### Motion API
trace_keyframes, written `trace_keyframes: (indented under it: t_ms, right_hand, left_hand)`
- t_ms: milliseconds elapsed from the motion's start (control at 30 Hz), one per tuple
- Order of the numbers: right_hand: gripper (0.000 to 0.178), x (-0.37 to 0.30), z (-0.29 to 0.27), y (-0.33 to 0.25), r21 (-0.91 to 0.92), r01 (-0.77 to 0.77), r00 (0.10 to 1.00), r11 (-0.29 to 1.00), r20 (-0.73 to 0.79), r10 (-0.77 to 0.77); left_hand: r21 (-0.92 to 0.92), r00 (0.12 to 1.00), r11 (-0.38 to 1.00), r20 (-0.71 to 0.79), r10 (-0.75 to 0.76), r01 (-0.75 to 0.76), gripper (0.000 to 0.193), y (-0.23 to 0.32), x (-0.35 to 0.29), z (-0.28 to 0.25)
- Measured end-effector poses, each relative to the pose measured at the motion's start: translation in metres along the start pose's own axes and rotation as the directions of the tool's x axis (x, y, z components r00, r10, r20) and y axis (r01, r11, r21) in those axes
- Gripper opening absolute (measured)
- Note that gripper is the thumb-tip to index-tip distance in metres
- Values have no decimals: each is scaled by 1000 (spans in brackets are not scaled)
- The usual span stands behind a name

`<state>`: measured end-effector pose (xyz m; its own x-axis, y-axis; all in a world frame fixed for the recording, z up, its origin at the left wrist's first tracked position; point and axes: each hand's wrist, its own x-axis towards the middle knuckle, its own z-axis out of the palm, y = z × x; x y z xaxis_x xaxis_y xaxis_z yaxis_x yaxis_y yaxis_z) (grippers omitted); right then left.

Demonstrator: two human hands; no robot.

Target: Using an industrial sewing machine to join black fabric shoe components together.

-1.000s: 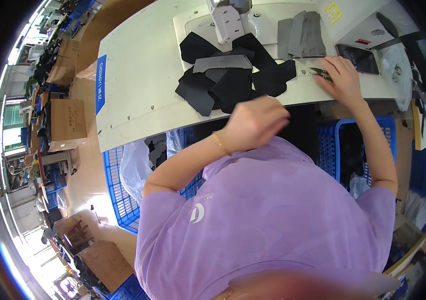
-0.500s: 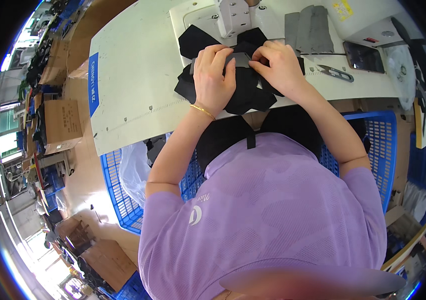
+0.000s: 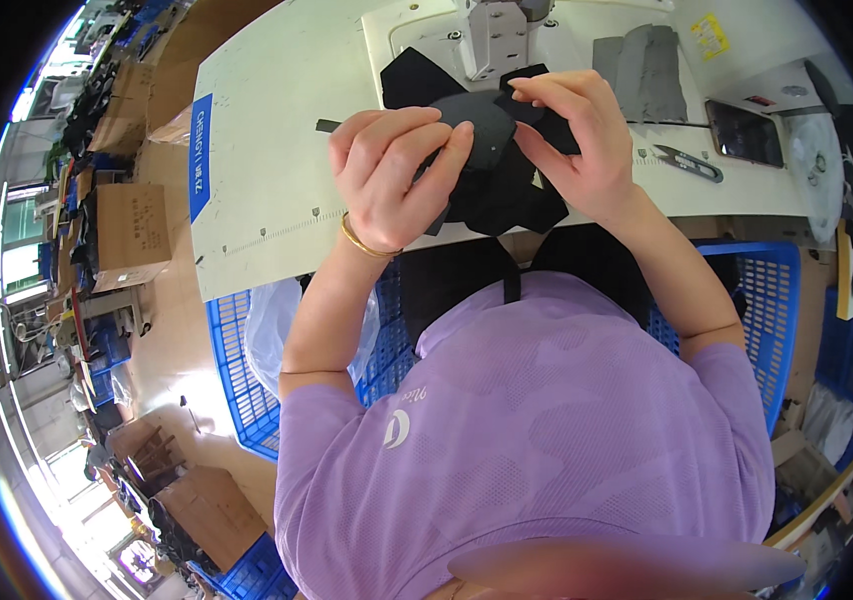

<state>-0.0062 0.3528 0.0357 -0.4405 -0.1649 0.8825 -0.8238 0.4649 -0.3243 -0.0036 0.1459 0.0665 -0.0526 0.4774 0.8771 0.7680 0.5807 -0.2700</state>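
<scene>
A dark grey fabric piece [image 3: 485,122] with a curved edge is raised above a loose heap of black fabric pieces [image 3: 492,195]. My left hand [image 3: 392,175] pinches it between thumb and fingers on its left side. A narrow dark strip end [image 3: 328,126] sticks out to the left behind those fingers; what it belongs to is hidden. My right hand [image 3: 585,145] is at the right edge of the grey piece. Its thumb and forefinger are apart, with the thumb close to that edge.
Behind the heap stands a white sewing machine head [image 3: 495,40]. To the right lie flat grey fabric pieces [image 3: 639,75], thread snips [image 3: 689,163] and a phone [image 3: 745,133]. A blue plastic basket [image 3: 247,385] with a clear bag [image 3: 277,330] stands below the table's front edge.
The grey piece has been lifted and turned above the black heap. My left hand has moved left and nearer to me, and my right hand's thumb and forefinger have spread.
</scene>
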Motion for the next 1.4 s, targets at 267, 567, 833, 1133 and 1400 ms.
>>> trace_keyframes:
  t_ms: [267, 567, 833, 1133, 1400]
  right_hand:
    - [28, 7, -4, -14, 63, 0, 998, 998, 61, -4]
    - [7, -2, -6, -29, 530, -536, 837, 657, 235, 493]
    - [19, 8, -18, -37, 564, -729, 645, 387, 378, 664]
    - [16, 7, -10, -27, 481, -669, 730, 567, 285, 620]
    - [28, 86, -33, 15, 194, -217, 912, 957, -310, 270]
  left_hand:
    - [-86, 994, 993, 80, -70, 77, 28, -6, 9, -8]
    - [-485, 639, 422, 502, -583, 766, 8, -4, 40, -11]
    - [-484, 505, 222, 598, -622, 847, 8, -5, 34, 0]
    - [-432, 397, 92, 695, -599, 897, 10, -12, 41, 4]
    - [-487, 377, -4, 681, -628, 873, 12, -34, 50, 10]
